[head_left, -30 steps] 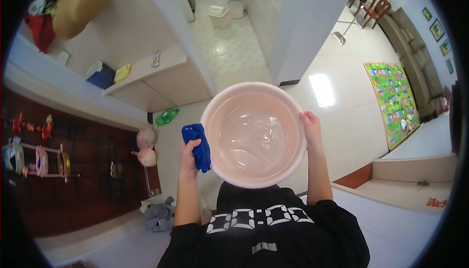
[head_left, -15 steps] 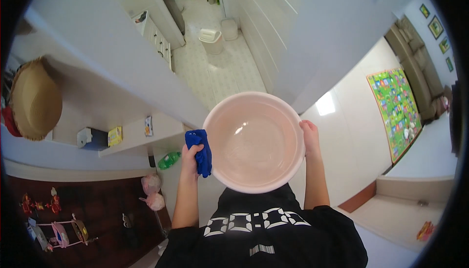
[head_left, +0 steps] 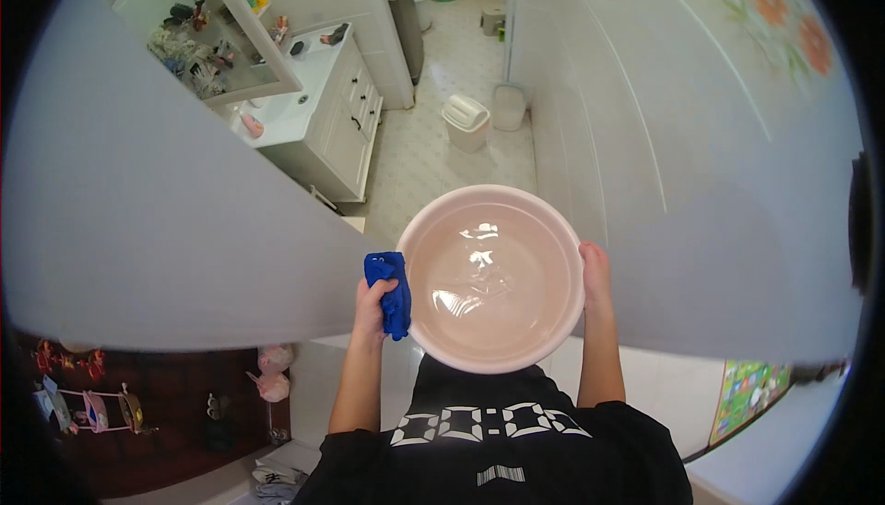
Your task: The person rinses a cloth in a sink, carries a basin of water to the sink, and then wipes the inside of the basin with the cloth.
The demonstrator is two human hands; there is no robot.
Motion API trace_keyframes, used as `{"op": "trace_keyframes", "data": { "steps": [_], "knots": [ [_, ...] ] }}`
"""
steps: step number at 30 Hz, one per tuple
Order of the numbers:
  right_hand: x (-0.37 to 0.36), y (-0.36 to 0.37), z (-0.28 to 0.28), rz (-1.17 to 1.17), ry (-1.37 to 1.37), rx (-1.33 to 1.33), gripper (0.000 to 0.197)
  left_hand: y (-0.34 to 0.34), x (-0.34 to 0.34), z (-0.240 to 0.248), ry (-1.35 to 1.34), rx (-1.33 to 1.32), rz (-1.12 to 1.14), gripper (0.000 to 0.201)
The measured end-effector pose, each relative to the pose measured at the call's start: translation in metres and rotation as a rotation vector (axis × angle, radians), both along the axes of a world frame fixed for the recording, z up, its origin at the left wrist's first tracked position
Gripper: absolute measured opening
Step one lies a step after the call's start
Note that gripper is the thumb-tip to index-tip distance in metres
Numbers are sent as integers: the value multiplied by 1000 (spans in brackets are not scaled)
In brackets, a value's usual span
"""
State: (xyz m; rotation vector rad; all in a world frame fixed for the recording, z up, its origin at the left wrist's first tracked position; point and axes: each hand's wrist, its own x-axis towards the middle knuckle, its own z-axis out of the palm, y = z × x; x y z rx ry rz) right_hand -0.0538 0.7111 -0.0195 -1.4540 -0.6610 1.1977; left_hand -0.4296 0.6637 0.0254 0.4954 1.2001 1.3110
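A pale pink round basin (head_left: 555,275) is held level in front of my body, between both hands. Bright, rippled reflections inside it look like clear water. My left hand (head_left: 371,304) is closed around a folded blue cloth (head_left: 395,310), with the thumb on top, and presses it against the basin's left rim. The fingers under the rim on that side are hidden. On the opposite side my right hand (head_left: 595,275) grips the rim, its fingers partly out of sight beneath it.
Ahead lies a narrow tiled bathroom floor (head_left: 419,150) between wall ends. A white vanity cabinet (head_left: 343,141) stands on the left under a mirror (head_left: 217,44). A white lidded bin (head_left: 466,124) stands on the floor, with a translucent tub (head_left: 509,107) beside it.
I have moved forward into the doorway, carrying the basin. The vanity and mirror have come into view, while the straw hat, shelf and sofa have left it. Both grips stay the same.
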Motion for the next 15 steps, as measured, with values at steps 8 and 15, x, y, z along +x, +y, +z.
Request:
{"op": "trace_keyframes", "data": {
  "steps": [8,15],
  "knots": [
    [5,176,-30,148,11,15,19,145,2,-32,-22,-29,32,31],
    [-37,328,-30,152,17,-6,19,262,-28,-33,-29,-37,110,35]
  ]
}}
